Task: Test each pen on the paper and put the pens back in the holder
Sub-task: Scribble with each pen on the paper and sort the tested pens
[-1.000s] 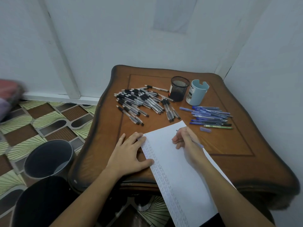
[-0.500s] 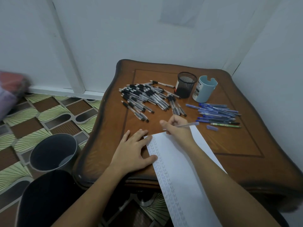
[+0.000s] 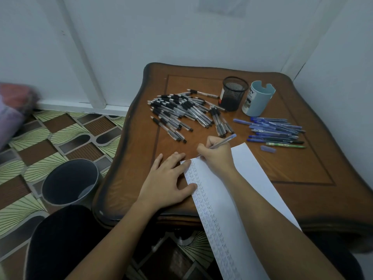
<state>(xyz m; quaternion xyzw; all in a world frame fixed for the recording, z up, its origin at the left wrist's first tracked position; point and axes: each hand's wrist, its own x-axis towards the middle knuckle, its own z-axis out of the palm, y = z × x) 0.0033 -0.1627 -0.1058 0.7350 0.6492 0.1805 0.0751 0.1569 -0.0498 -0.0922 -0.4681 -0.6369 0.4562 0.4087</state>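
R hand (image 3: 217,154) grips blue-capped pen (image 3: 222,142), tip on scribbled paper (image 3: 238,190).

A long white paper (image 3: 252,178) lies diagonally on the table and overhangs the near edge, with columns of small blue test marks down its left margin. The left hand (image 3: 169,182) lies flat with its fingertips on that margin. The right hand (image 3: 217,156) grips a blue-capped pen (image 3: 224,141), tilted with its tip at the paper's top left corner. A loose heap of clear pens with black grips (image 3: 181,112) lies at the far left, and a row of blue pens (image 3: 276,130) at the right, a green pen (image 3: 286,146) nearest. Behind them stand a black mesh holder (image 3: 233,93) and, just beside it, a light blue holder (image 3: 258,99), both upright.
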